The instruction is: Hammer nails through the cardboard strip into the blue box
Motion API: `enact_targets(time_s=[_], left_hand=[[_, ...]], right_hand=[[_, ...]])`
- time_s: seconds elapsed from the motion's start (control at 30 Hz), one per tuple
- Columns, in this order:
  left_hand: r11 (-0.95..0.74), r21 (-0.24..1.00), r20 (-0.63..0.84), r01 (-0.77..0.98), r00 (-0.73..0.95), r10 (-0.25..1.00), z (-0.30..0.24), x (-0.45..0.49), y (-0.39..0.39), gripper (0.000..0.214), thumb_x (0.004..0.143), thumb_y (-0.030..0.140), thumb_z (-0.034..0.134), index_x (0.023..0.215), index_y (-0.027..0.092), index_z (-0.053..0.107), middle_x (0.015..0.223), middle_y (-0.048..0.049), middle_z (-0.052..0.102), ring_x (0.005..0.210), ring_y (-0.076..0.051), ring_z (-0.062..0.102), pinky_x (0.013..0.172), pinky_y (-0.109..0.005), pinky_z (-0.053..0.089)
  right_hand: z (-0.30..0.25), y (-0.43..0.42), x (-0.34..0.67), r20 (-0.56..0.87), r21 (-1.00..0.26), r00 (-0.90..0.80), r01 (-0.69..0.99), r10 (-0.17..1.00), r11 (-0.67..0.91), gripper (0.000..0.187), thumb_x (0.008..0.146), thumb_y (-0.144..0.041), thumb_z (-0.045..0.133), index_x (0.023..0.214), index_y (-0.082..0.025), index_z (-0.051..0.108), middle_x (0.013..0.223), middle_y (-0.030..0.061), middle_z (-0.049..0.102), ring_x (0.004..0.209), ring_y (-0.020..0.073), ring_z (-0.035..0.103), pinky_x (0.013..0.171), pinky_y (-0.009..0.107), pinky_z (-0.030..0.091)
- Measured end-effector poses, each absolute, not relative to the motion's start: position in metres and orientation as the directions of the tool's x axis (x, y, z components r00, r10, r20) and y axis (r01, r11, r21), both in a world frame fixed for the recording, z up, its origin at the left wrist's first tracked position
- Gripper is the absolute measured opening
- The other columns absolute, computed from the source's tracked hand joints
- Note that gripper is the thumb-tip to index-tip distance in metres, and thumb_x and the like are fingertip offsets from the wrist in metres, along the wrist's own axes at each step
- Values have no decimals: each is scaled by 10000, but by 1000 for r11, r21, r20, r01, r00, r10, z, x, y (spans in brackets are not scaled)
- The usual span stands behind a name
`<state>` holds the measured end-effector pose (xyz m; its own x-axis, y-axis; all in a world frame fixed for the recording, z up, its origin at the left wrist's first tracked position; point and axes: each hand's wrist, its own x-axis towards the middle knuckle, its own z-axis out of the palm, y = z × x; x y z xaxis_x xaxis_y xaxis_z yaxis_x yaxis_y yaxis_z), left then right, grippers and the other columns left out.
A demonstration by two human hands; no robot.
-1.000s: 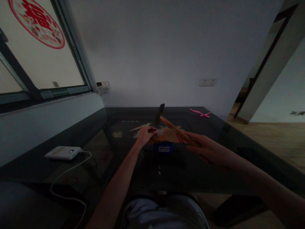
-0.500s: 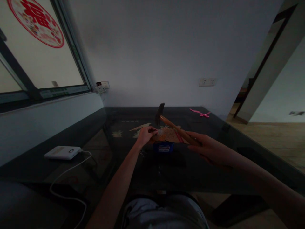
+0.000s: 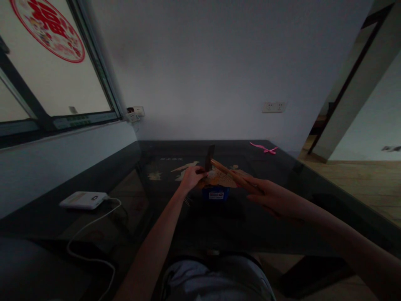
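Note:
My right hand (image 3: 266,194) is wrapped round the wooden handle of a hammer (image 3: 224,169). The hammer's dark head (image 3: 209,157) is low, close by the fingertips of my left hand (image 3: 192,177). Those left fingers are pinched together at the left end of a brown, speckled flat piece (image 3: 219,179); anything between them is too small to make out. Under the brown piece stands a blue box (image 3: 215,193) with a white label. A few thin, nail-like pieces (image 3: 187,201) lie beside my left wrist.
On the dark glossy table (image 3: 163,225), a white power bank (image 3: 84,200) with a white cable (image 3: 90,225) lies to the left. A pink ribbon (image 3: 265,148) rests at the far right. Behind the table is a wall with sockets (image 3: 273,107); a window is on the left.
The hammer's head has come down toward the brown piece and my left fingertips. My left hand keeps its pinch in nearly the same place.

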<state>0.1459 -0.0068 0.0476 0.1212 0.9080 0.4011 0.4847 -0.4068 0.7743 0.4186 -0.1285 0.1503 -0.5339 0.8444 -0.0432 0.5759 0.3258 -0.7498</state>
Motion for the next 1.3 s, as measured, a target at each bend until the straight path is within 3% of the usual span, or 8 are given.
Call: enact_targets(time_s=[0.27, 0.43, 0.63, 0.87, 1.17, 1.3], left_hand=[[-406, 754, 416, 517, 101, 904, 54, 149, -12, 145, 719, 258, 653, 789, 141, 704, 806, -61, 710, 770, -183, 651, 730, -285, 490], [-378, 743, 387, 552, 107, 916, 53, 148, -10, 200, 723, 319, 645, 795, 142, 704, 762, -49, 703, 724, -180, 643, 689, -283, 485], [-406, 756, 407, 513, 116, 906, 53, 148, -10, 144, 720, 268, 647, 783, 149, 700, 794, -47, 706, 761, -175, 648, 718, -273, 484], [-369, 761, 366, 533, 117, 923, 53, 147, -9, 188, 724, 301, 643, 791, 135, 699, 770, -61, 702, 731, -184, 647, 678, -277, 484], [-381, 782, 377, 493, 113, 920, 54, 147, -10, 143, 718, 260, 647, 790, 146, 695, 806, -66, 711, 772, -182, 658, 750, -300, 500], [-365, 841, 345, 399, 124, 930, 55, 146, -11, 182, 715, 251, 650, 854, 136, 677, 880, -80, 711, 810, -185, 663, 782, -317, 512]], right_hand=[[157, -132, 419, -6, -744, -509, 578, 861, 336, 596, 811, -232, 515, 1384, -195, 353, 568, -52, 481, 332, 58, 401, 291, 163, 320], [150, -129, 416, -18, -724, -535, 590, 845, 359, 580, 795, -192, 510, 1364, -161, 400, 670, 5, 570, 389, 72, 444, 351, 195, 377], [152, -132, 417, -29, -745, -510, 585, 860, 321, 610, 806, -215, 511, 1392, -187, 344, 618, -28, 529, 367, 67, 432, 317, 176, 356], [144, -130, 417, -46, -768, -511, 568, 858, 297, 584, 795, -210, 531, 1362, -184, 393, 649, -17, 551, 373, 61, 444, 318, 168, 352], [148, -130, 418, 1, -769, -535, 539, 845, 343, 572, 813, -219, 517, 1368, -201, 380, 642, -24, 534, 395, 69, 454, 328, 171, 364], [142, -128, 417, 26, -791, -535, 506, 844, 344, 557, 808, -218, 530, 1351, -213, 406, 621, -34, 522, 376, 63, 439, 308, 163, 341]])
